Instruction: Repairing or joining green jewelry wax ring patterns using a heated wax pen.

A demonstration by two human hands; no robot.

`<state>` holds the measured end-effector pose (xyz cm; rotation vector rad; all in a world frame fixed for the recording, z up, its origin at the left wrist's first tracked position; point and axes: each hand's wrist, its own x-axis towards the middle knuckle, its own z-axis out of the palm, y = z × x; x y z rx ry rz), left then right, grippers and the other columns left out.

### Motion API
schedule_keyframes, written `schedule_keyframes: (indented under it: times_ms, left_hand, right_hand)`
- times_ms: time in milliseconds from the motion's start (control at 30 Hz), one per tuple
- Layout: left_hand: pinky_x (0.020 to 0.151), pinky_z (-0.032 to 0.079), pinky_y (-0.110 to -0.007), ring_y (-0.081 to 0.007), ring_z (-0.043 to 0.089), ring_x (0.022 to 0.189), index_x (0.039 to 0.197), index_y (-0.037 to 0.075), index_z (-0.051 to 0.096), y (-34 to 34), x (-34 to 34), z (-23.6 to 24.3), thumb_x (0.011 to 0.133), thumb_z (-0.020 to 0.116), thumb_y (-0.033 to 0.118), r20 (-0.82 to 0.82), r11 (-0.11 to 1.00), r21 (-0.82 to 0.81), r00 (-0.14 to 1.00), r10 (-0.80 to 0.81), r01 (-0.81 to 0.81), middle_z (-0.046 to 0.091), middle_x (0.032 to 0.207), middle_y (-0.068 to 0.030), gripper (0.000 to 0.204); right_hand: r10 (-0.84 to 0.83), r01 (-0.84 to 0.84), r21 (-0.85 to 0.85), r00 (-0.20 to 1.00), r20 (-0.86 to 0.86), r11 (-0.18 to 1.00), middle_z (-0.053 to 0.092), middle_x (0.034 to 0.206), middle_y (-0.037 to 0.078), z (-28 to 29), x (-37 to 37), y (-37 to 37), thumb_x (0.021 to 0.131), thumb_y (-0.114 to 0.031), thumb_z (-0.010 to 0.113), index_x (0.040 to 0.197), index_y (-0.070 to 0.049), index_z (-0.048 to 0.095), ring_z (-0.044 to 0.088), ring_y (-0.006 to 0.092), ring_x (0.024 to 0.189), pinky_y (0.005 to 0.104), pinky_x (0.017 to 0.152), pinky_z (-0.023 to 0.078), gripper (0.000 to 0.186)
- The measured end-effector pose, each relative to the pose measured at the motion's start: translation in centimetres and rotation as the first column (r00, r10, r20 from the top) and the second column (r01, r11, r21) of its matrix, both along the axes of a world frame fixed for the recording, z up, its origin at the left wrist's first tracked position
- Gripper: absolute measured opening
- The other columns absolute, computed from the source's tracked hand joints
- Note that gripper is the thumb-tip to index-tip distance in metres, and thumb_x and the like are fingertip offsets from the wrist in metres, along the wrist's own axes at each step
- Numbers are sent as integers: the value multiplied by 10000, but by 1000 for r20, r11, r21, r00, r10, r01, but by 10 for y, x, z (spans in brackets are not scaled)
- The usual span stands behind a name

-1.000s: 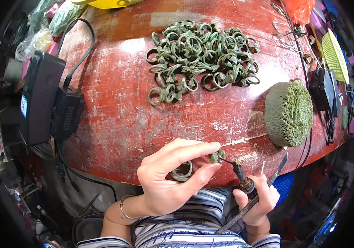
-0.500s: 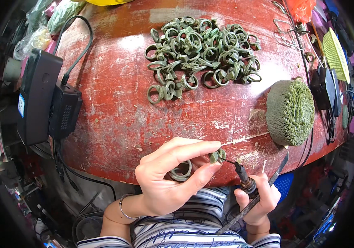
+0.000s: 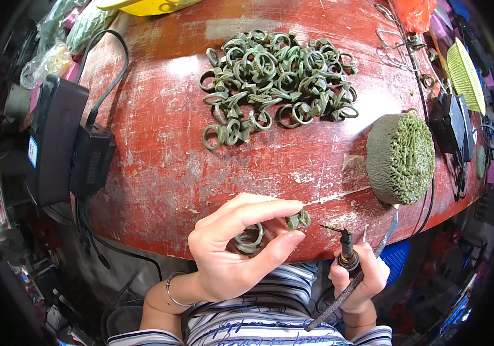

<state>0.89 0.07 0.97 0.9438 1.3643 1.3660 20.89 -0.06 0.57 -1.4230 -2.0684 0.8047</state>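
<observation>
My left hand (image 3: pixel 229 251) pinches a small dull-green ring (image 3: pixel 300 219) between thumb and forefinger. Behind that thumb, more green rings (image 3: pixel 249 237) rest against the curled fingers. In my right hand (image 3: pixel 368 277) is a pen-like hot tool (image 3: pixel 348 255) with a dark handle and a thin, bent needle tip. The tip points toward the pinched ring, with a small gap between them. A long, narrow, grey file-like strip (image 3: pixel 339 301) is also tucked in the right hand, slanting across the palm.
Many green rings lie in a heap (image 3: pixel 276 78) on the worn red table (image 3: pixel 160 173). A round, rough green block (image 3: pixel 400 158) stands at the right. Black power boxes (image 3: pixel 92 158) with cables sit left, another adapter (image 3: pixel 452 127) right. A yellow bowl (image 3: pixel 154 6) is at the far edge.
The needle tip has drawn back to the right, from touching the pinched ring to standing apart from it. My left hand keeps its pinch. The whole view has shifted slightly.
</observation>
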Motion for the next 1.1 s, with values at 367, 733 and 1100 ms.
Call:
schedule_keyframes:
  times_ms: [367,733,1100]
  left_hand:
    - [585,475,-227,-122,584,684,873,-4,599,1,3,-11,676,722,-36,-152,988,152,986,62,-38,605,860,-112,234]
    - [620,476,-252,-157,580,708,847,27,608,1,5,-8,627,732,-54,-475,966,256,875,92,38,577,827,-100,265]
    - [631,495,-258,-160,592,713,849,17,605,-3,6,-9,611,666,-109,-487,968,249,869,88,42,564,841,-101,276]
  right_hand:
    - [4,-2,41,1000,-29,999,563,594,58,0,-3,0,684,-230,747,816,-4,587,518,169,410,253,393,405,306]
    - [-13,2,108,995,96,994,564,600,34,4,-10,0,648,-272,780,823,-37,598,519,167,445,252,403,378,346]
    - [-17,-9,137,982,188,991,528,560,49,1,-9,-2,628,-317,786,816,-40,592,501,185,409,267,386,366,387]
